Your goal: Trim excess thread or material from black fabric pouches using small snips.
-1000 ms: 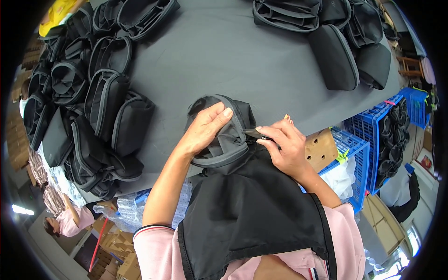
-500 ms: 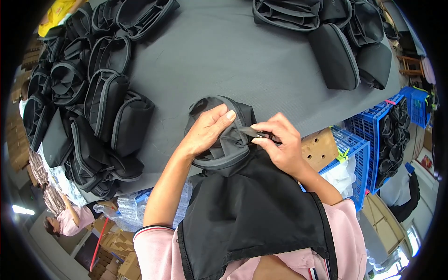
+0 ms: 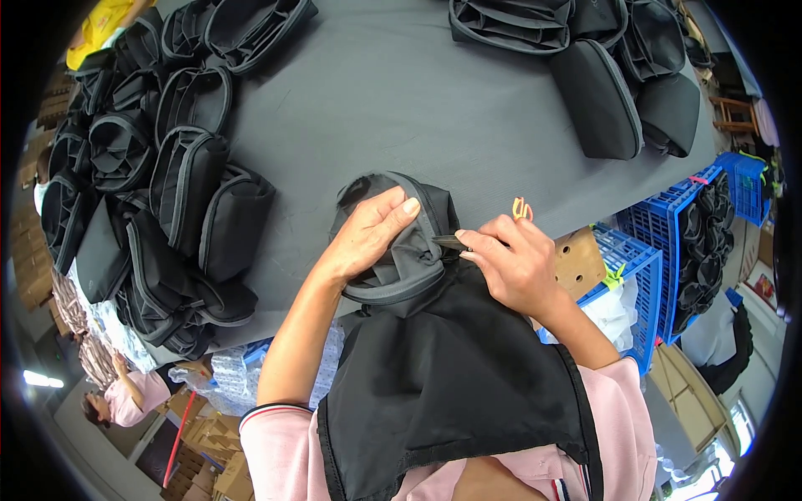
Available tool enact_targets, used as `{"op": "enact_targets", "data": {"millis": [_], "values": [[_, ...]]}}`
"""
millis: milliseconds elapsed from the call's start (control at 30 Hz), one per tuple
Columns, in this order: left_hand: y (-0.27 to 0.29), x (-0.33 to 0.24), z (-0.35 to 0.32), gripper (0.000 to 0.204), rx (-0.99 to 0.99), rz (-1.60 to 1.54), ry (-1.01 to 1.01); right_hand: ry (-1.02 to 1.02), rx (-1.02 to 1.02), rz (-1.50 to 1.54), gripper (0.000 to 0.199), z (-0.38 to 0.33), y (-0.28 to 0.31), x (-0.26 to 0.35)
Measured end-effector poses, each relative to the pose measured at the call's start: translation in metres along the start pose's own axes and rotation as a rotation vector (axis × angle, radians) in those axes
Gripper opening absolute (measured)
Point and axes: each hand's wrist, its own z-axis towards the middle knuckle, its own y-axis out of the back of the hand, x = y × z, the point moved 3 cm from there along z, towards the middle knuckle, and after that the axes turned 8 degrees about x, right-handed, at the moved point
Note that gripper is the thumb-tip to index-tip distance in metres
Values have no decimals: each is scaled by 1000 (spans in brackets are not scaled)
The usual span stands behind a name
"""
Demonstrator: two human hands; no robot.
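A black fabric pouch (image 3: 368,290) with its mouth open lies at the near table edge, against my black apron (image 3: 451,376). My left hand (image 3: 374,232) is closed on its edge, thumb on top and fingers hidden inside. My right hand (image 3: 514,260) grips a pair of thread snips (image 3: 449,242). Their dark pointed blades lie close together at the pouch's right rim. A yellow and orange loop (image 3: 522,209) sticks up behind my right fingers; whether it belongs to the snips I cannot tell.
Black pouches crowd the grey table (image 3: 351,100) at left (image 3: 238,221) and far right (image 3: 597,100). Blue crates (image 3: 647,292) stand by the right edge, one holding black pouches. A brown board with holes (image 3: 578,263) leans there. Two other people (image 3: 138,397) (image 3: 104,25) are at left.
My right hand has turned and shifted slightly right. The snips' blades have come closer together, and the yellow and orange loop has come into sight. My left hand stays on the pouch.
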Motion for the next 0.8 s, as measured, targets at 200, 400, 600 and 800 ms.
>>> {"op": "enact_targets", "data": {"millis": [200,400,600,800], "values": [[-3,6,3,37,-6,40,35,-284,93,543,19,0,-19,-6],[5,2,2,37,-46,-34,27,-163,3,282,19,-1,-11,-5],[1,-7,1,40,-23,45,-72,-128,-121,166,21,0,-2,10],[-6,-16,-22,37,11,-119,-189,-24,-65,229,20,4,14,29]]}}
